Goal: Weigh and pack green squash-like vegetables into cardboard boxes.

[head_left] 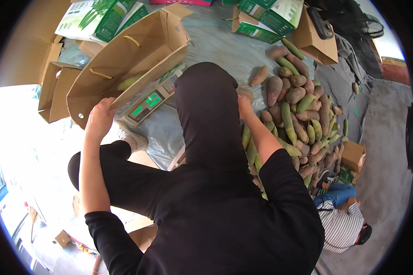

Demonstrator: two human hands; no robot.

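Observation:
My left hand [99, 114] grips the near edge of a long open cardboard box [144, 75], its fingers bent over the wall. Inside the box lies a green, elongated vegetable [129, 82]. The box rests on a digital scale [147, 106] with a lit green display. My right hand [245, 109] is down beside my raised right knee, which hides most of its fingers. A brownish root [246, 94] shows right beside it; whether the hand holds it cannot be made out. To the right spreads a heap of reddish-brown roots [296, 95] and long green radishes [288, 121].
Green-and-white cartons [96, 20] stand at the far left, others [270, 20] at the far right. A smaller open box [59, 91] sits left of the scale. Plastic sheeting [211, 43] covers the floor. A person in a striped shirt [339, 224] is at lower right.

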